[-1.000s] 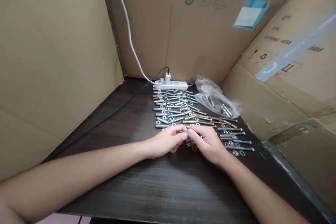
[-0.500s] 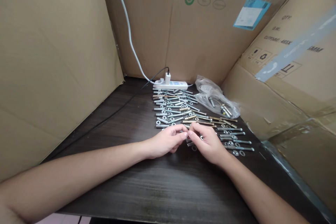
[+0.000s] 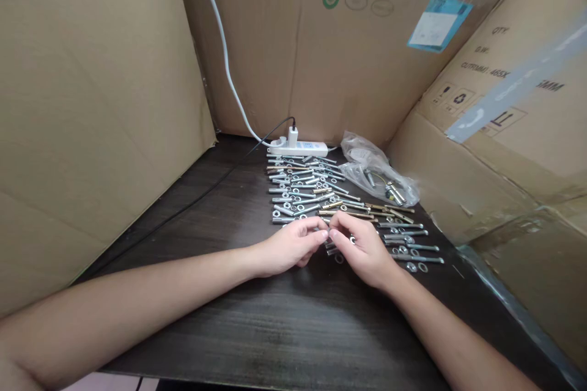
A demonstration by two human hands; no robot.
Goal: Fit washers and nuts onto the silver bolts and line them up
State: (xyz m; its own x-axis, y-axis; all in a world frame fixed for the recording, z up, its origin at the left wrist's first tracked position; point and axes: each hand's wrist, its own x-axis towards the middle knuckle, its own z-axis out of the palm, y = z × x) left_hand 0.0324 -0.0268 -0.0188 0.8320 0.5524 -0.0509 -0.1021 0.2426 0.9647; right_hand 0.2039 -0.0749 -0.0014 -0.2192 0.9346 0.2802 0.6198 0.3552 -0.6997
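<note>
My left hand (image 3: 293, 245) and my right hand (image 3: 360, 247) meet at the fingertips over the near edge of the laid-out hardware. Both are closed in a pinch, thumb against fingers. Whatever sits between the fingertips is too small or too hidden to make out. Beyond them lie rows of silver bolts (image 3: 306, 196), with nuts (image 3: 276, 214) and washers among them. A brass-coloured bolt (image 3: 347, 214) lies just past the fingertips. To the right of my right hand are more silver bolts (image 3: 406, 225) and a loose washer (image 3: 422, 267). My hands cover part of the rows.
A white power strip (image 3: 302, 148) with a plugged-in adapter stands behind the rows. A clear plastic bag (image 3: 373, 165) holding metal parts lies at the back right. The black cable (image 3: 197, 197) crosses the dark table (image 3: 293, 324). Cardboard boxes (image 3: 358, 73) enclose the back and both sides.
</note>
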